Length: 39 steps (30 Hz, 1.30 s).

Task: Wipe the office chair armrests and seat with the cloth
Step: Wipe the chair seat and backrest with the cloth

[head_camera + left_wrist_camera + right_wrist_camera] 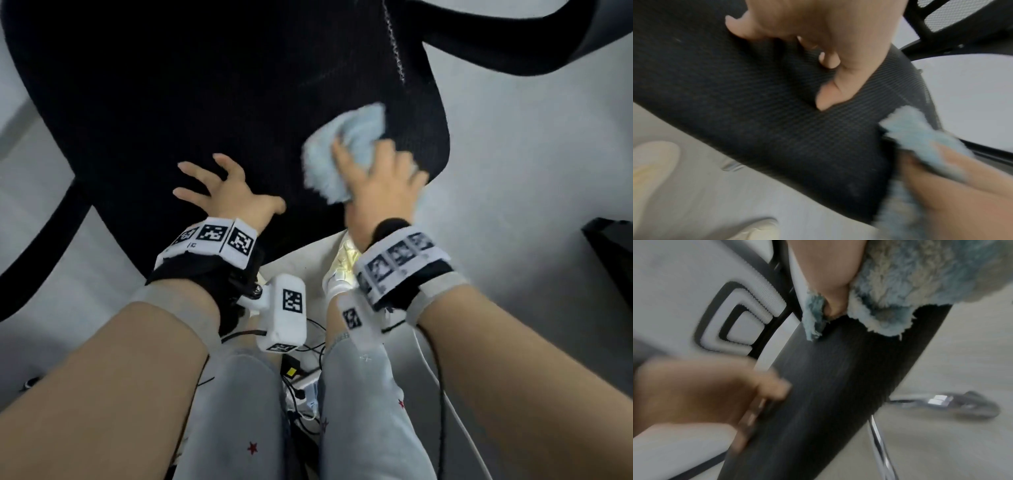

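Cloth [346, 150], pale blue and fluffy, lies bunched on the black mesh seat [205, 102] of the office chair, near the seat's front right corner; the right hand [380, 185] sits on top of it with fingers curled into the pile, so the grip is closed round the cloth, which bulges out ahead of the fingers and to their left side; in the right wrist view the cloth [910, 280] hangs under the palm with a frayed edge touching the seat [828, 386] and a fingertip showing between its folds; this hand and the cloth are blurred in the head and left wrist views; the left hand [226, 192] is on the seat just beside the cloth, apart from it, its grip spread with fingers splayed and holding nothing; the left wrist view shows those fingers [830, 95] with their tips touching the mesh [756, 97] and the cloth [920, 139] off toward the lower right; one black armrest [513, 37] curves away at the upper right of the head view, another [41, 246] runs down at the left; both wrists carry bands with black-and-white markers; the person's legs in light grey trousers with small red stars stand before the chair on a pale floor [531, 154], with cables lying between the feet.
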Motion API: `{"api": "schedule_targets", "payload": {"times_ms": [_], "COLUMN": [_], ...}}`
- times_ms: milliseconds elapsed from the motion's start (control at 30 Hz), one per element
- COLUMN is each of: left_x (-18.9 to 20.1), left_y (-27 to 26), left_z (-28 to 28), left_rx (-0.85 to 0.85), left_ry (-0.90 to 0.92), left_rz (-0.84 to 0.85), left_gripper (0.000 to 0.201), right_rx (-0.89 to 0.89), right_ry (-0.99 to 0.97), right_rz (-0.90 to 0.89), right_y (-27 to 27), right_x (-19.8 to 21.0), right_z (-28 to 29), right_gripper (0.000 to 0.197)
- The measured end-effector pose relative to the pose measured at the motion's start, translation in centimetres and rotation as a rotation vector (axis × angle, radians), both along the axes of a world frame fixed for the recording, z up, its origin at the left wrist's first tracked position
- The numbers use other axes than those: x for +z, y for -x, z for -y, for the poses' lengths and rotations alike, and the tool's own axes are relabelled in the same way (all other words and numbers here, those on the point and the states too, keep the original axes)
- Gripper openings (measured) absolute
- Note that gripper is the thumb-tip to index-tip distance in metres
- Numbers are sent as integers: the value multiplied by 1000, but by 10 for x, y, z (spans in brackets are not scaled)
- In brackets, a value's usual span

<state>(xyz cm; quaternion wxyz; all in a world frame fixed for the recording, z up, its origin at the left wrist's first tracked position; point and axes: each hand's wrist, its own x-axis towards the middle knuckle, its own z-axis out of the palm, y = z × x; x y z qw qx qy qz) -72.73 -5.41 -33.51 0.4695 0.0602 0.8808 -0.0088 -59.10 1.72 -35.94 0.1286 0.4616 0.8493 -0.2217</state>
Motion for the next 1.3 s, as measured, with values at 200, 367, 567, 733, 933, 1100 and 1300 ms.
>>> {"api": "schedule_targets", "payload": {"times_ms": [200, 367, 567, 733, 933, 1100, 1300], "left_x": [-1, -7, -16, -16, -11, -9, -3], "left_y": [-4, -14, -24, -17, -18, -17, 33], "left_z": [-28, -33, -42, -41, -42, -42, -12], "left_rx": [48, 12, 7, -51, -40, 127, 29], "left_ry": [105, 139, 222, 248, 264, 196, 23], "left_rz": [20, -1, -113, -93, -55, -107, -68], "left_gripper": [127, 145, 143, 149, 147, 103, 140], "right_rx": [125, -439, 37, 42, -312, 365, 6], "right_ry": [65, 1, -2, -17, -7, -52, -46], "right_rz": [-115, -101, -120, -39, 64, -32, 47], "right_y": [-21, -35, -18, -26, -2, 19, 29], "right_x": [-7, -7, -7, -8, -1, -2, 5], "right_z": [-6, -65, -11, -67, -84, -6, -94], "right_gripper": [69, 74, 71, 68, 68, 71, 72]}}
